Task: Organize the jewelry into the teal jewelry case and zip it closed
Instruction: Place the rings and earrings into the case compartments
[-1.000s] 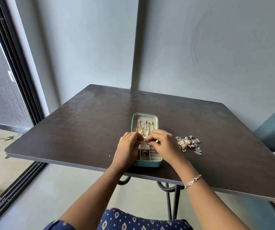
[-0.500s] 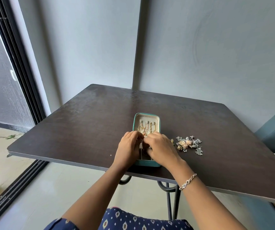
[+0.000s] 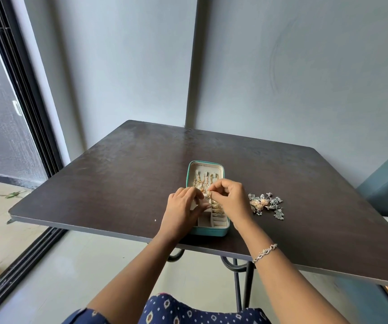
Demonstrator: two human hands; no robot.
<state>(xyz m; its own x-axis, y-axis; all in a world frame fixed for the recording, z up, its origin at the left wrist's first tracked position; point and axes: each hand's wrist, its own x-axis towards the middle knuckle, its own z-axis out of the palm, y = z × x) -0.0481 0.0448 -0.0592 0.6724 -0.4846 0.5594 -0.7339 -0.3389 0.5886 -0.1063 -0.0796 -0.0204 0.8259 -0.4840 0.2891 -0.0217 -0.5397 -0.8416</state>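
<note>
**Case open near the front edge, right hand pinching a gold piece over it**

We have the teal jewelry case lying open and unzipped on the dark table, close to the near edge, roughly centre. Its lid half lies flat on the far side, with gold chains lined up in its cream lining. The near half shows cream compartments. More gold items sit in the right-hand slots, too small for us to name.

The right hand is above the middle of the case, thumb and forefinger pinched on a small gold piece, other fingers curled. We can't tell whether it is a ring or an earring.

The left hand is on the case's left side, fingers bent, tips just beside the pinched piece. We can't tell whether it grips anything or only rests there.

The loose jewelry pile, silver and gold-toned with leaf shapes, is on the table just right of the case, apart from it and near the right hand.

A silver bracelet is on the right wrist. There is a grey wall behind and a dark sliding-door frame on the left.
</note>
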